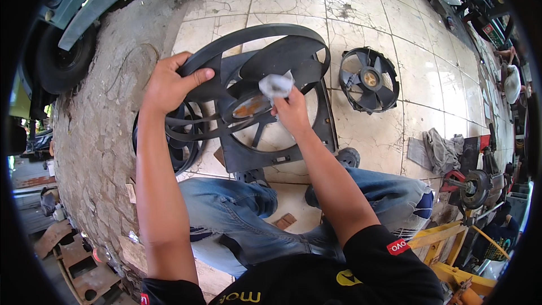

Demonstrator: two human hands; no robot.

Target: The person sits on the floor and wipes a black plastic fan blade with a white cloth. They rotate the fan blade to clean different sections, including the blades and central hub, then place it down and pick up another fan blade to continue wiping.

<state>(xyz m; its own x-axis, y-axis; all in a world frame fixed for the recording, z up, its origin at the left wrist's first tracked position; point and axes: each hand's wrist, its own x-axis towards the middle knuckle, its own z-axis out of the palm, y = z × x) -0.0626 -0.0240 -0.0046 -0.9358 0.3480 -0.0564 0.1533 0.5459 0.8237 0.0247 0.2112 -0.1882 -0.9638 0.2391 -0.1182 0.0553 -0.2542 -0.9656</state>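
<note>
My left hand (171, 82) grips the outer ring of a large black plastic radiator fan (271, 29), thumb over a blade and fingers around the rim. The fan is held tilted above a black square fan shroud (271, 163), which lies on the floor before me. At the fan's middle, the round hub (250, 109) shows brown, rust-like marks. My right hand (293, 112) pinches a crumpled whitish cloth or paper (274, 85) beside the hub. Whether this wad touches the fan, I cannot tell.
A smaller caged fan (368, 79) lies on cracked tiles to the right. Another black fan (182, 156) is partly hidden under my left arm. Further right are a grey rag (442, 150) and a yellow metal frame (442, 237). A vehicle's wheel (65, 59) stands at the upper left.
</note>
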